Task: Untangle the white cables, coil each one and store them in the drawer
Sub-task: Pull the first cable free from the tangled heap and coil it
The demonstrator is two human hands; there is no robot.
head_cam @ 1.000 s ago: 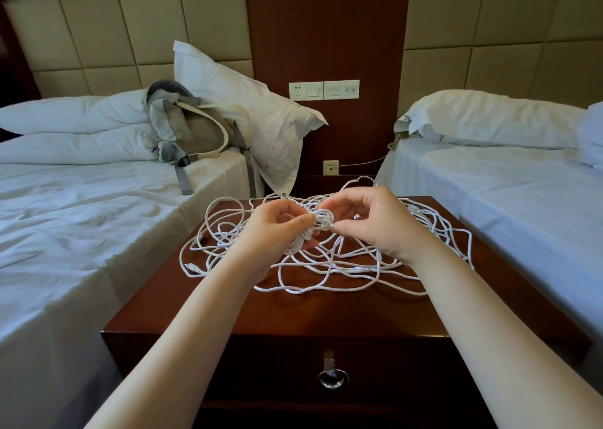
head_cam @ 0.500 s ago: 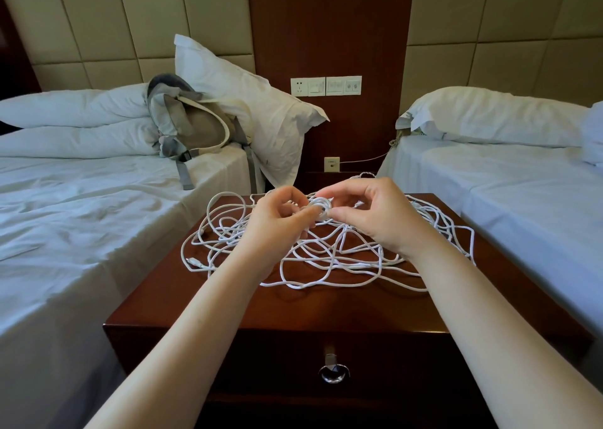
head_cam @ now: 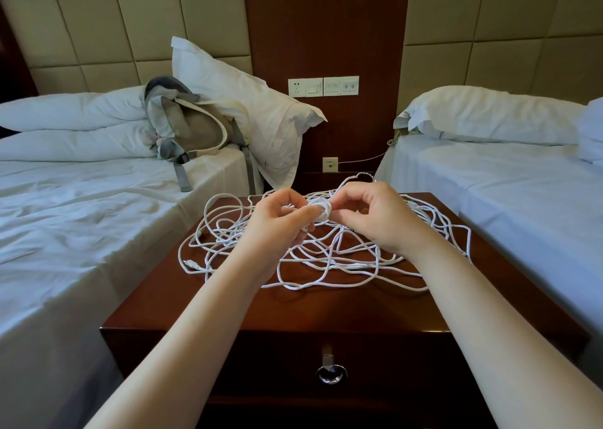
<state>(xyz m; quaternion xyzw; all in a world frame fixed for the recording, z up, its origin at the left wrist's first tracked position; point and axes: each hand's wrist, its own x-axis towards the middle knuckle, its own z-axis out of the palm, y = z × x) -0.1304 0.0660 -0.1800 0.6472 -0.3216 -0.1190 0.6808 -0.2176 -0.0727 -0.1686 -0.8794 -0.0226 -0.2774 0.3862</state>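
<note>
A person's left hand [head_cam: 280, 221] and right hand [head_cam: 375, 220] meet above a dark wooden bedside table [head_cam: 293, 311], both pinching a small coil [head_cam: 321, 207] of white cord lifted just clear of the heap. Each grip is clamped on that coil: the left thumb presses it from the near side, and the right fingertips pinch its other edge. Below them the white cables [head_cam: 326, 265] sprawl in loose, crossing loops over most of the table top. One loop hangs past the back edge, and a connector end [head_cam: 193, 264] lies free at the left front of the tangle. How many separate cables make up the heap cannot be told from this angle. The drawer [head_cam: 408, 360] beneath is closed and its round metal knob [head_cam: 330, 375] untouched, so storing lies well ahead and the work appears to be at the first winding. To do this step well, the left hand would best hold the wound turns flat and firm while the right feeds in slack a little at a time. The right hand should trace the strand back through the heap and lift it over crossings rather than tug. A hard pull could cinch the loops into a knot or drag the pile off the table. A grey and tan backpack [head_cam: 192, 128] leans against a white pillow [head_cam: 244, 102] on the bed [head_cam: 81, 233] at left; a second bed [head_cam: 522, 200] stands at right.
</note>
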